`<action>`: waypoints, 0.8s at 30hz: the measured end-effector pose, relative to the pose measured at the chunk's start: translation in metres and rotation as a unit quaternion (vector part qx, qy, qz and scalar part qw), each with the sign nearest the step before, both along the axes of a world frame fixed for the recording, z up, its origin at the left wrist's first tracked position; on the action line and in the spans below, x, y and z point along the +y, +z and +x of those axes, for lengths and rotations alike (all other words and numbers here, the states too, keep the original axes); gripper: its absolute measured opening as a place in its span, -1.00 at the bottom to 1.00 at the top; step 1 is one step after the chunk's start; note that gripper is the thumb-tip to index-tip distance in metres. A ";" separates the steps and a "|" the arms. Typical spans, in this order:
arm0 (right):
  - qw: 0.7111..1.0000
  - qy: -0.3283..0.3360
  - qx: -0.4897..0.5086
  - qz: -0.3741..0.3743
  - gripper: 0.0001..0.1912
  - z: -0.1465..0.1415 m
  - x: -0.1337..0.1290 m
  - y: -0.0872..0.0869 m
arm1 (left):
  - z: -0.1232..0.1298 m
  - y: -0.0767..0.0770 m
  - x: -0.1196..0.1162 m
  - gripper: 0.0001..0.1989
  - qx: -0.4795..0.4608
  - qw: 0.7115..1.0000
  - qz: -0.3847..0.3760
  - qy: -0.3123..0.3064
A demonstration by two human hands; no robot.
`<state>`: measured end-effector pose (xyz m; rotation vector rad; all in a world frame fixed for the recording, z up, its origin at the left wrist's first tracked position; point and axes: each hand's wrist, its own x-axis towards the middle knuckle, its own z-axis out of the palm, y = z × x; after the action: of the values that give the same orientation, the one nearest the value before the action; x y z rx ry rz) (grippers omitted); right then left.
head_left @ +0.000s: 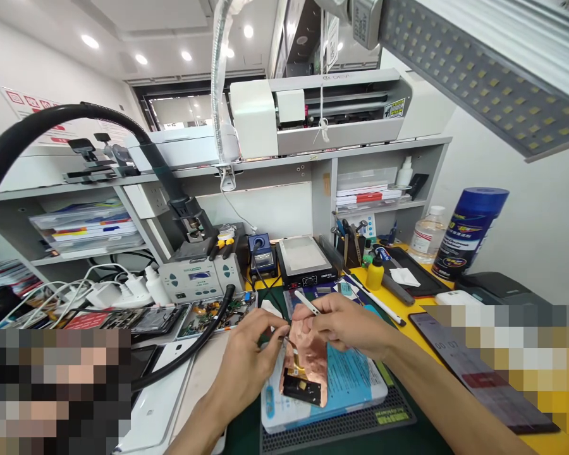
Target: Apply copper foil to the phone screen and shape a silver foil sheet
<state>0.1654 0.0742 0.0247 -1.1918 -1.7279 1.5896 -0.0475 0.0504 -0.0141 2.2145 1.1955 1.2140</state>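
A copper-coloured phone screen panel point(313, 354) with a black lower end lies on a blue-and-white box point(355, 379). A thin flex cable point(298, 361) rises from the panel. My left hand point(246, 354) pinches the dark upper end of this cable between thumb and forefinger, at the panel's left edge. Held in my right hand point(346, 322) is a slim, silver-white tool point(306, 302); its kind is unclear, and its lower end is hidden by my fingers. The right fingers lie over the panel's upper part.
Under the box is a dark mat point(398, 411). Behind stand a hot plate point(308, 262), a soldering station point(263, 256) and a rework station point(199, 275). A black hose point(203, 341) crosses at left near a parts tray point(218, 313). A phone point(474, 373) showing a timer lies right.
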 end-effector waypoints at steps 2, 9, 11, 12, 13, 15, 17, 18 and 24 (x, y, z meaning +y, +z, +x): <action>0.999 -0.021 -0.020 0.033 -0.86 0.001 0.001 0.000 | 0.000 0.000 0.002 -0.78 -0.020 0.998 -0.051 0.017; 0.968 -0.098 -0.162 0.166 -0.84 0.011 0.013 -0.009 | 0.001 -0.001 0.005 -0.68 -0.062 0.985 -0.161 0.024; 0.947 -0.123 -0.215 0.204 -0.79 0.013 0.016 -0.013 | -0.001 0.000 0.005 -0.65 -0.074 0.982 -0.173 0.027; 0.938 -0.128 -0.237 0.219 -0.76 0.013 0.017 -0.015 | -0.002 0.000 0.006 -0.63 -0.081 0.981 -0.175 0.030; 0.930 -0.127 -0.255 0.230 -0.73 0.013 0.018 -0.017 | -0.003 0.001 0.007 -0.62 -0.088 0.980 -0.176 0.032; 0.923 -0.115 -0.280 0.239 -0.72 0.013 0.020 -0.019 | -0.007 0.003 0.011 -0.60 -0.106 0.978 -0.175 0.038; 0.920 -0.101 -0.294 0.239 -0.72 0.013 0.021 -0.020 | -0.013 0.007 0.015 -0.57 -0.128 0.975 -0.173 0.048; 0.920 -0.097 -0.297 0.237 -0.73 0.013 0.021 -0.020 | -0.017 0.010 0.016 -0.56 -0.141 0.973 -0.171 0.056; 0.924 -0.091 -0.292 0.230 -0.72 0.014 0.018 -0.017 | -0.067 0.027 -0.039 -0.63 -0.213 0.952 -0.185 0.119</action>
<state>0.1791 0.0925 0.0075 -1.6078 -2.1087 0.6784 -0.1144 0.0111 0.0125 1.4785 1.3901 1.3389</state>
